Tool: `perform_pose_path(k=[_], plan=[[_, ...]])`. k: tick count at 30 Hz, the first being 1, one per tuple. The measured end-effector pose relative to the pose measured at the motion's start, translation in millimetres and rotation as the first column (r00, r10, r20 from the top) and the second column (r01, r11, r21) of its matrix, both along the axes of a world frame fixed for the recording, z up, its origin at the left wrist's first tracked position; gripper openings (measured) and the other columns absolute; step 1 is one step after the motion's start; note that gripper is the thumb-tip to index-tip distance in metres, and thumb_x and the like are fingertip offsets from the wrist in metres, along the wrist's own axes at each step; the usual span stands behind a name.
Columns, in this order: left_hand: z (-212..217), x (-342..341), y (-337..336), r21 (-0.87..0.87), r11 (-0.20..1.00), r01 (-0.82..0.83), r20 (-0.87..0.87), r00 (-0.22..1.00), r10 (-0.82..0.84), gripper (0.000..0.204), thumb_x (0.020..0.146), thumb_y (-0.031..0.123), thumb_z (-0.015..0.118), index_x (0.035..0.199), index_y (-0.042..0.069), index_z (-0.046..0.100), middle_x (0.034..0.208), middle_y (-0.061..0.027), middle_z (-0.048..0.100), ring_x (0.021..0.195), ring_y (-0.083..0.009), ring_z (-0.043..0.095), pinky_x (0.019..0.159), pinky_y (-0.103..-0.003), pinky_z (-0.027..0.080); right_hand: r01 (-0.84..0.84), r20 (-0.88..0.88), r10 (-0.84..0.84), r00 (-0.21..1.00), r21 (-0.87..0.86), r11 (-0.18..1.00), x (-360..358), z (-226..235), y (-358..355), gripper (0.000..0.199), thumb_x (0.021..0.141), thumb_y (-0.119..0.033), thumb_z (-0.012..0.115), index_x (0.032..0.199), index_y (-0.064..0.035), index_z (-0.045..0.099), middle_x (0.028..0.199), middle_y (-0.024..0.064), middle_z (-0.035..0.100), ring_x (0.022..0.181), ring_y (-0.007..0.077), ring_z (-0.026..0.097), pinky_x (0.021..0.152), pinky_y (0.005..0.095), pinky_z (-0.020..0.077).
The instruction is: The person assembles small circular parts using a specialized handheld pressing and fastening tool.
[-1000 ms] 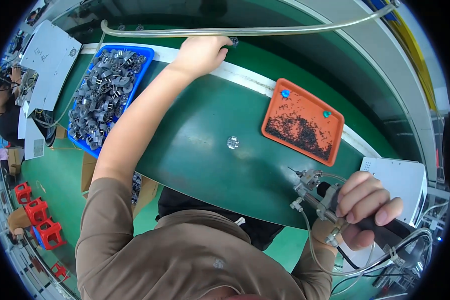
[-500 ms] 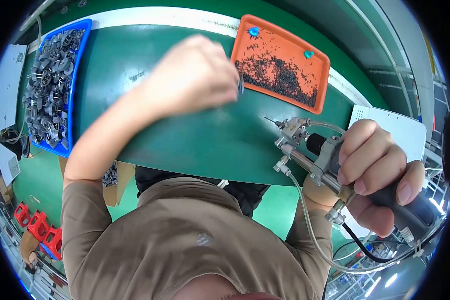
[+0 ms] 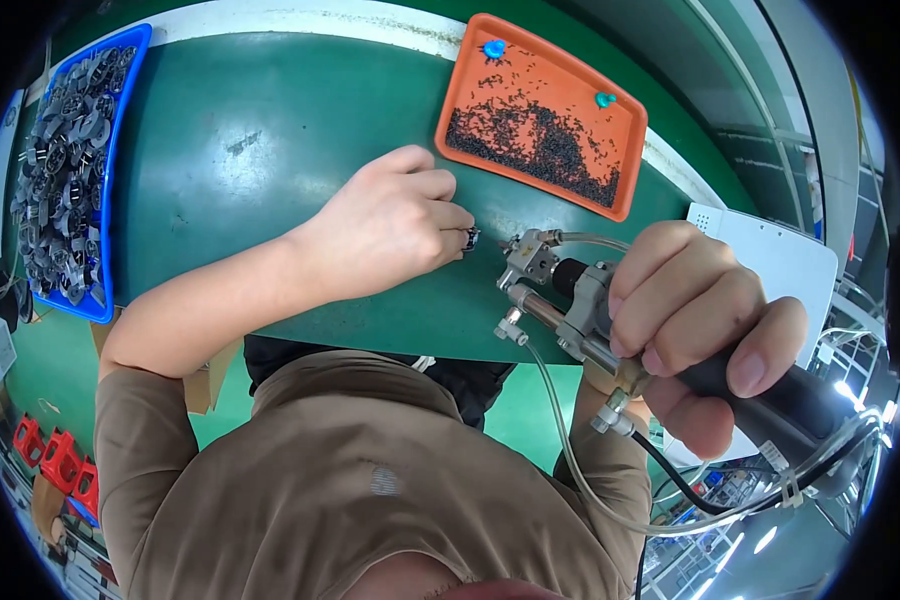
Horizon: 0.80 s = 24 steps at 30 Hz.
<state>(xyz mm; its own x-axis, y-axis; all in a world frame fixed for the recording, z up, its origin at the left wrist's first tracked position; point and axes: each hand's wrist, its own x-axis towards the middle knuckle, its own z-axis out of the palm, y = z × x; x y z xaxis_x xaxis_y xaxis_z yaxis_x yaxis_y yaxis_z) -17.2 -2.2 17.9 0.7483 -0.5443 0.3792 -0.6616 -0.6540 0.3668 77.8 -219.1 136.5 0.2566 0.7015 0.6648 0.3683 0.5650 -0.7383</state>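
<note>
My left hand (image 3: 390, 225) rests on the green table top (image 3: 260, 140), its fingertips pinched on a small dark round part (image 3: 471, 238). My right hand (image 3: 705, 330) grips the black handle of a powered screwdriver tool (image 3: 570, 300) with metal fittings and clear hoses. The tool's metal tip (image 3: 515, 255) lies just right of the small part, close to it; whether they touch I cannot tell.
An orange tray (image 3: 625, 125) of several tiny dark screws, with two blue pins, sits at the table's far right. A blue bin (image 3: 110, 180) of grey metal parts stands at the left. A white box (image 3: 780, 260) lies behind my right hand. Red items (image 3: 55, 465) sit on the floor.
My left hand came back from the far edge of the table toward me and now holds a small part near the tool's tip. My right hand and tool have moved closer to it.
</note>
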Motion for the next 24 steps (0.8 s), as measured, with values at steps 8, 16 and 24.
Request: perform_pose_path(k=[8, 16, 24], plan=[[-4.3, 3.4, -3.3, -0.064, 0.998, -0.009, -0.027, 1.000, 0.007, 0.013, 0.077, 0.020, 0.081, 0.086, 0.010, 0.079, 0.099, 0.0057, 0.075, 0.087, -0.0151, 0.060, 0.087, -0.034, 0.047, 0.001, 0.007, -0.001, 1.000, -0.026, 1.000, 0.8, -0.3, 1.1, 0.042, 0.099, -0.044, 0.071, 0.123, -0.0162, 0.051, 0.078, -0.0007, 0.058, 0.057, 0.0136, 0.059, 0.061, 0.0298, 0.0445], [-6.0, 1.2, -3.2, -0.043, 0.999, -0.015, -0.021, 1.000, 0.014, 0.012, 0.079, 0.020, 0.080, 0.086, 0.011, 0.078, 0.098, 0.0065, 0.073, 0.086, -0.0145, 0.059, 0.087, -0.033, 0.047, -0.011, 0.011, 0.011, 1.000, -0.021, 1.000, 1.0, -2.9, 1.4, 0.042, 0.099, -0.045, 0.071, 0.123, -0.0165, 0.051, 0.078, -0.0005, 0.059, 0.058, 0.0140, 0.060, 0.061, 0.0310, 0.0447], [-3.9, 0.3, -3.8, -0.016, 1.000, -0.018, -0.030, 0.999, 0.018, 0.012, 0.078, 0.020, 0.080, 0.085, 0.010, 0.077, 0.098, 0.0071, 0.073, 0.085, -0.0138, 0.058, 0.086, -0.034, 0.046, 0.005, 0.006, -0.005, 1.000, -0.012, 1.000, -2.1, -3.8, 2.0, 0.042, 0.099, -0.045, 0.071, 0.122, -0.0164, 0.052, 0.078, -0.0001, 0.059, 0.058, 0.0143, 0.060, 0.061, 0.0310, 0.0450]])
